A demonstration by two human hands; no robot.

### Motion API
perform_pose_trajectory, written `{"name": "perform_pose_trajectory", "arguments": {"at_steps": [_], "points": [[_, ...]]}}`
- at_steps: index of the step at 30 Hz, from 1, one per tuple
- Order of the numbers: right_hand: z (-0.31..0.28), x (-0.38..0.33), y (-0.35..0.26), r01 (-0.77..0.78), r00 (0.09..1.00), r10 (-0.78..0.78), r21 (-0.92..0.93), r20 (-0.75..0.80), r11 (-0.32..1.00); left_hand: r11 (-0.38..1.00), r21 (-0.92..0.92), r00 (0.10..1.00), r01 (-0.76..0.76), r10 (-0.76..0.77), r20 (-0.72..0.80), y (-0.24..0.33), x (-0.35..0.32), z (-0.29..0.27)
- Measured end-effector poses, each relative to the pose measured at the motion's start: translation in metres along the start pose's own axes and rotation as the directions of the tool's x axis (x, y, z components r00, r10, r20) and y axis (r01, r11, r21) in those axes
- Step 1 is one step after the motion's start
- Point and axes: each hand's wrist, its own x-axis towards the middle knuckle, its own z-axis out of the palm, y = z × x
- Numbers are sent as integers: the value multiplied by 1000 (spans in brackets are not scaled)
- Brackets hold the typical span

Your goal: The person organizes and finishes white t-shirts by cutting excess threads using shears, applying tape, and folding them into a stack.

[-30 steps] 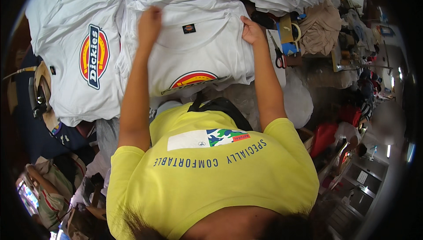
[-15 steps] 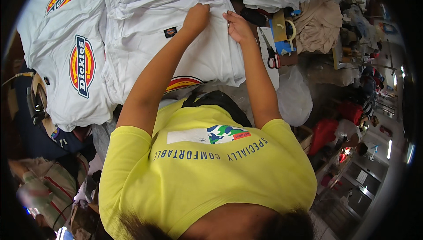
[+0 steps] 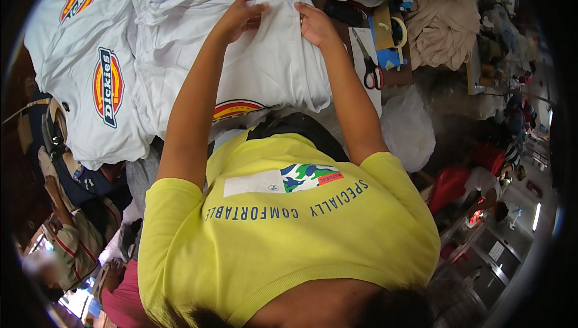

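Observation:
Several white T-shirts lie spread and layered before me. On the front white T-shirt (image 3: 268, 57), part of a red and yellow print shows at the near edge. My left hand (image 3: 239, 20) hovers over or rests lightly on its upper part, thumb and fingers apart, holding nothing I can see. At the right edge of the same shirt, my right hand (image 3: 316, 26) pinches the cloth between thumb and fingertips. More white T-shirts (image 3: 66, 81) with large colored prints overlap on the left.
Right of my right hand lie scissors (image 3: 372, 72) with red and black handles, a tape roll (image 3: 398, 32) and a beige cloth pile (image 3: 444, 24). A clear plastic bag (image 3: 409, 129) hangs near my right elbow. Another person (image 3: 75, 241) sits at lower left; others work far right.
My left hand has moved left and opened from a closed grip on the cloth. My right hand has shifted slightly left and up along the shirt's edge. The small dark label is now hidden.

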Motion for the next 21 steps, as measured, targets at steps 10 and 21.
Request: {"name": "perform_pose_trajectory", "arguments": {"at_steps": [10,21], "points": [[16,-104,31,-26,999,33,-869,-11,494,957,-191,974,-219,225,11,-11,22,7],[16,-141,37,-65,906,-407,-988,-118,141,937,5,933,-349,346,99,-37,30,-2]]}}
